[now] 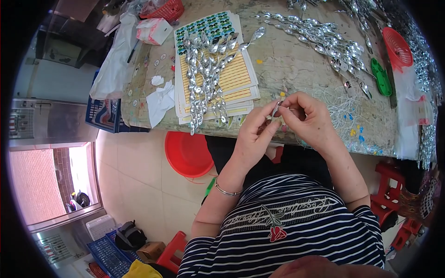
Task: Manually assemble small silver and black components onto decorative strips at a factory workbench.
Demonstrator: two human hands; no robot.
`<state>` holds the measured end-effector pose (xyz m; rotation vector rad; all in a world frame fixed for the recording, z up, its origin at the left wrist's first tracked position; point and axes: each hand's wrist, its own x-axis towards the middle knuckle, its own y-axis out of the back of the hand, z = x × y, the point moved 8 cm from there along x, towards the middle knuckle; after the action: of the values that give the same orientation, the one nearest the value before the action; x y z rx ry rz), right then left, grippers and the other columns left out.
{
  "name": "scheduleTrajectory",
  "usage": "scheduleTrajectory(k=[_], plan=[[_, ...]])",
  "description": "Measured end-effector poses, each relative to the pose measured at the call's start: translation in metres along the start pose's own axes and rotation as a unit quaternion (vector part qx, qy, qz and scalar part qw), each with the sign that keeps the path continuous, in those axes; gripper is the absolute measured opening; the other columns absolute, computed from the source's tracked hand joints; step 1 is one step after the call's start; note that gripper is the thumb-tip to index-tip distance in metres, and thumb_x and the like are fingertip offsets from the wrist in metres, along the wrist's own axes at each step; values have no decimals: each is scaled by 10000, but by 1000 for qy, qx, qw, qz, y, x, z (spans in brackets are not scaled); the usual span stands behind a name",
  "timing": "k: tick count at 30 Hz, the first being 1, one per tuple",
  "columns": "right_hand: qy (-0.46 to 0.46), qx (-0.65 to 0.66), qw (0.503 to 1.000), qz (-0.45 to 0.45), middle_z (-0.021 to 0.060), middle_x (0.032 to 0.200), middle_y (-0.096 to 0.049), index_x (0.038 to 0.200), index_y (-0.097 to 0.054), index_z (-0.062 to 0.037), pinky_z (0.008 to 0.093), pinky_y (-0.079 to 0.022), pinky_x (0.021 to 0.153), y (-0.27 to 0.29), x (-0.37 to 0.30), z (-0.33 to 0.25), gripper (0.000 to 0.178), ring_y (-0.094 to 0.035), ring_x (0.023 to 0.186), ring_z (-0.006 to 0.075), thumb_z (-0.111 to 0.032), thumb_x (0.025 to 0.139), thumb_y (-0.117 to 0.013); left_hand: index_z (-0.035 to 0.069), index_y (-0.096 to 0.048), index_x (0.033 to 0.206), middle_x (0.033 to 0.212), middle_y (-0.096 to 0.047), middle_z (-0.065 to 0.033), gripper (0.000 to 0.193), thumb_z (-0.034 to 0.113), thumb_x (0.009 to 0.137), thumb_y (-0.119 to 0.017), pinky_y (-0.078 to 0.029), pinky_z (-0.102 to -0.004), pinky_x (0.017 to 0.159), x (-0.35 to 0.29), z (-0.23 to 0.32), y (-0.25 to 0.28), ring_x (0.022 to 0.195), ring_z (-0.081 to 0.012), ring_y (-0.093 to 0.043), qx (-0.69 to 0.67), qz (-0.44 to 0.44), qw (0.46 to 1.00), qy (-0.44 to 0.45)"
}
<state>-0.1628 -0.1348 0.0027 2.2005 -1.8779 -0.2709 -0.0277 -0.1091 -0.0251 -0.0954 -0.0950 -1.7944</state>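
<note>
Thumb and fingers of the left hand (252, 132) are pinching a small silvery piece (276, 110) together with the bent fingers of the right hand (309, 118); both hands are meeting just over the near edge of the worn worktable (287, 65), and the piece is sitting between their fingertips, partly hidden by them; a silver bangle (227, 191) is circling the left wrist.

To the left of the hands, twisted shiny silver strips (199, 85) are lying across a stack of yellow-patterned paper sheets (245, 69); a sheet of green oval stickers (214, 24) is showing at the stack's far end; a crumpled white tissue (162, 103) is resting beside the stack, and a white-and-pink tissue pack (155, 31) is standing farther back, near a red plastic basket (168, 10).

Beyond the right hand, more silver strips (315, 38) are spreading in a loose row; a tangle of white thread (340, 111) is lying closer in, with blue and yellow bits scattering around its near side; a green plastic-bodied tool (381, 77) is lying near a second, red mesh basket (397, 50); below the table's edge, a red basin (187, 154) is standing on the tiled floor (139, 176).
</note>
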Motion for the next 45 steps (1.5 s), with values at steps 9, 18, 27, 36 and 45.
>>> scheduleTrajectory(k=[9, 18, 27, 36, 45], plan=[[39, 89, 995, -17, 17, 891, -554, 901, -621, -8, 201, -424, 699, 2, 1, -14, 68, -521, 801, 62, -66, 867, -630, 65, -570, 1240, 1054, -577, -53, 411, 4, 837, -623, -448, -247, 746, -7, 14, 1, 890, -133, -530, 105, -22, 991, -76], [18, 152, 986, -71, 16, 855, -535, 858, -656, -2, 232, -410, 763, -8, -4, -14, 60, -509, 827, 106, -59, 851, -640, 36, -606, 1178, 1127, -590, -76, 314, 46, 864, -616, -449, -263, 825, -18, 10, 7, 998, -163, -551, 16, -71, 997, -3], [58, 83, 990, -96, 18, 835, -540, 858, -676, -28, 253, -409, 754, -20, -13, -18, 60, -507, 822, 119, -83, 842, -658, -5, -686, 964, 947, -646, -36, 139, 75, 857, -648, -459, -238, 745, -21, 1, 10, 847, -103, -576, -65, -7, 992, 112], [182, -169, 958, -146, 70, 794, -565, 878, -671, -37, 313, -439, 659, 3, -29, -12, 107, -547, 726, 199, -120, 811, -678, 3, -705, 926, 804, -651, -31, 113, 33, 849, -629, -398, -180, 552, -46, 4, 44, 631, -56, -519, -66, 76, 987, 123], [73, -74, 994, -18, 33, 772, -556, 854, -637, -6, 269, -413, 673, 72, -30, -13, 75, -517, 733, 126, -77, 867, -614, 4, -706, 927, 828, -668, -41, 118, 18, 844, -623, -426, -186, 592, -70, -9, 63, 651, -57, -533, -30, 95, 981, 166]])
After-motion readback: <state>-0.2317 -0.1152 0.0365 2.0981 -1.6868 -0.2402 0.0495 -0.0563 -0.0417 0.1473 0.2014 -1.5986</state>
